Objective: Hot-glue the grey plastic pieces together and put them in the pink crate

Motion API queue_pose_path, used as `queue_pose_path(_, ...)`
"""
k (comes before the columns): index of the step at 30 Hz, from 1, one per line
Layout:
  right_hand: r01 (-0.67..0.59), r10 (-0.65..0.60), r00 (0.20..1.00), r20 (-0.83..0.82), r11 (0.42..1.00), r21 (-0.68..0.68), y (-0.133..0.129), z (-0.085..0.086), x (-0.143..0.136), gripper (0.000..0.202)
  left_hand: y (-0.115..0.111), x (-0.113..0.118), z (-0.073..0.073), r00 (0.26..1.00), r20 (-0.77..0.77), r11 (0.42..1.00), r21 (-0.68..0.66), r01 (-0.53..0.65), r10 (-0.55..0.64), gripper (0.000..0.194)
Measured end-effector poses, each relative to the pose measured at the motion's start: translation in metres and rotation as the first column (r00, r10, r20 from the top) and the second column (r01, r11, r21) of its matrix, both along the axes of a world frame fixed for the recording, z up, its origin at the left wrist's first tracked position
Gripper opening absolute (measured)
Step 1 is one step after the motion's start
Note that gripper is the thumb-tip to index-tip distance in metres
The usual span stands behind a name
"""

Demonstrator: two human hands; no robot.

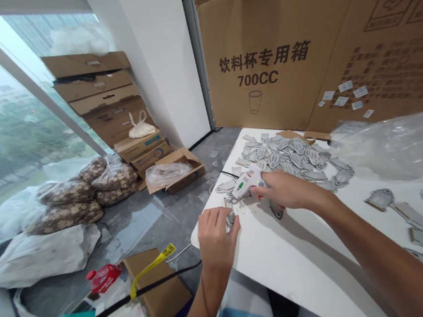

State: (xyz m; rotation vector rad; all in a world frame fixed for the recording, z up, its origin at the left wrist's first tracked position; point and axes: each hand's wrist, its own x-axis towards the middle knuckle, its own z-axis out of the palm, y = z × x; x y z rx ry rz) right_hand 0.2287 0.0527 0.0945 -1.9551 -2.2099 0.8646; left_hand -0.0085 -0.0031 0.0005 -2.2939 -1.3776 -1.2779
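Note:
My right hand [285, 189] is wrapped round a white hot glue gun [249, 178] with a red trigger. Its nozzle points left and down, close to a small grey piece [230, 219]. That piece is between the thumb and fingers of my left hand [215, 234], at the left corner of the white table [283, 267]. My fingers partly cover it, so its whole shape is hidden. Thin strands of glue lie on the table by the nozzle. Behind the gun spreads a pile of flat grey plastic pieces [290, 152].
More grey pieces [422, 217] lie along the right. A large cardboard box [265, 97] stands upright behind the table, beside clear plastic wrap [391, 144]. A black cable [164, 282] with a yellow tag runs at lower left. Bags [68, 204] and boxes [146, 150] fill the floor by the window.

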Motion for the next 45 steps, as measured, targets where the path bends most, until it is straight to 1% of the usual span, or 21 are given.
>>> queue_pose_path(5, 0.094, -0.093, 0.995, -0.031, 0.995, 0.016, 0.003, -0.002, -0.004, 0.040, 0.000, 0.000, 0.002, 1.000, -0.019, 1.000, -0.021, -0.016, 0.016, 0.017)
queue_pose_path(8, 0.188, -0.177, 0.982, -0.069, 0.963, 0.195, 0.006, 0.001, -0.003, 0.036, 0.000, -0.001, -0.001, 0.995, -0.056, 0.996, -0.036, -0.082, 0.080, 0.016)
queue_pose_path(10, 0.306, -0.260, 0.949, -0.176, 0.891, 0.334, 0.008, 0.005, 0.000, 0.033, 0.001, -0.002, -0.003, 0.990, -0.079, 0.991, -0.054, -0.123, 0.119, 0.017)
queue_pose_path(12, 0.428, -0.287, 0.879, -0.381, 0.826, 0.366, 0.009, 0.010, 0.005, 0.034, 0.003, -0.004, -0.004, 0.986, -0.095, 0.987, -0.077, -0.142, 0.134, 0.019)
queue_pose_path(14, 0.506, -0.243, 0.775, -0.584, 0.793, 0.341, 0.011, 0.014, 0.010, 0.036, 0.003, -0.002, -0.003, 0.983, -0.121, 0.985, -0.089, -0.146, 0.135, 0.021)
queue_pose_path(17, 0.570, -0.162, 0.649, -0.743, 0.751, 0.334, 0.012, 0.019, 0.017, 0.038, -0.003, 0.009, 0.002, 0.977, -0.160, 0.986, -0.067, -0.154, 0.142, 0.029)
queue_pose_path(19, 0.589, -0.138, 0.606, -0.783, 0.740, 0.326, 0.014, 0.021, 0.019, 0.039, -0.012, 0.023, 0.006, 0.981, -0.187, 0.995, -0.076, -0.068, 0.053, 0.034)
queue_pose_path(20, 0.592, -0.133, 0.593, -0.794, 0.741, 0.318, 0.014, 0.021, 0.019, 0.039, -0.018, 0.031, 0.007, 0.976, -0.212, 0.995, -0.101, 0.020, -0.041, 0.037)
queue_pose_path(21, 0.591, -0.131, 0.585, -0.800, 0.745, 0.310, 0.014, 0.021, 0.020, 0.039, -0.023, 0.039, 0.009, 0.955, -0.248, 0.981, -0.145, 0.126, -0.159, 0.041)
queue_pose_path(23, 0.579, -0.131, 0.589, -0.797, 0.757, 0.303, 0.015, 0.020, 0.020, 0.039, -0.031, 0.051, 0.013, 0.872, -0.316, 0.918, -0.258, 0.300, -0.374, 0.048)
queue_pose_path(25, 0.556, -0.125, 0.620, -0.775, 0.767, 0.321, 0.015, 0.021, 0.020, 0.039, -0.035, 0.058, 0.016, 0.814, -0.335, 0.864, -0.354, 0.359, -0.475, 0.051)
queue_pose_path(26, 0.539, -0.120, 0.645, -0.755, 0.772, 0.338, 0.014, 0.021, 0.019, 0.039, -0.035, 0.059, 0.017, 0.811, -0.324, 0.851, -0.382, 0.359, -0.487, 0.051)
queue_pose_path(29, 0.481, -0.106, 0.714, -0.692, 0.792, 0.376, 0.012, 0.025, 0.018, 0.038, -0.035, 0.057, 0.016, 0.854, -0.259, 0.851, -0.413, 0.324, -0.450, 0.056)
queue_pose_path(31, 0.453, -0.104, 0.732, -0.674, 0.812, 0.367, 0.010, 0.026, 0.018, 0.039, -0.035, 0.056, 0.014, 0.887, -0.231, 0.867, -0.407, 0.286, -0.401, 0.057)
queue_pose_path(34, 0.421, -0.101, 0.740, -0.666, 0.841, 0.340, 0.008, 0.028, 0.019, 0.039, -0.036, 0.054, 0.010, 0.928, -0.188, 0.899, -0.368, 0.237, -0.322, 0.047)
queue_pose_path(36, 0.393, -0.100, 0.754, -0.649, 0.861, 0.323, 0.007, 0.029, 0.021, 0.038, -0.035, 0.053, 0.006, 0.941, -0.151, 0.908, -0.345, 0.237, -0.302, 0.041)
queue_pose_path(38, 0.347, -0.077, 0.781, -0.619, 0.878, 0.329, 0.005, 0.031, 0.023, 0.039, -0.034, 0.052, 0.002, 0.947, -0.117, 0.920, -0.299, 0.254, -0.299, 0.046)
queue_pose_path(40, 0.274, -0.020, 0.812, -0.584, 0.896, 0.350, 0.003, 0.033, 0.026, 0.036, -0.031, 0.051, -0.002, 0.961, -0.086, 0.949, -0.202, 0.241, -0.262, 0.049)
queue_pose_path(42, 0.177, 0.049, 0.845, -0.532, 0.914, 0.364, 0.002, 0.035, 0.028, 0.032, -0.029, 0.049, -0.004, 0.975, -0.074, 0.973, -0.118, 0.199, -0.209, 0.045)
queue_pose_path(44, 0.089, 0.099, 0.875, -0.473, 0.929, 0.359, 0.001, 0.036, 0.028, 0.030, -0.028, 0.048, -0.003, 0.972, -0.091, 0.970, -0.129, 0.205, -0.218, 0.042)
queue_pose_path(45, 0.052, 0.119, 0.888, -0.443, 0.933, 0.355, 0.000, 0.036, 0.028, 0.029, -0.029, 0.048, -0.001, 0.963, -0.099, 0.959, -0.157, 0.234, -0.251, 0.041)
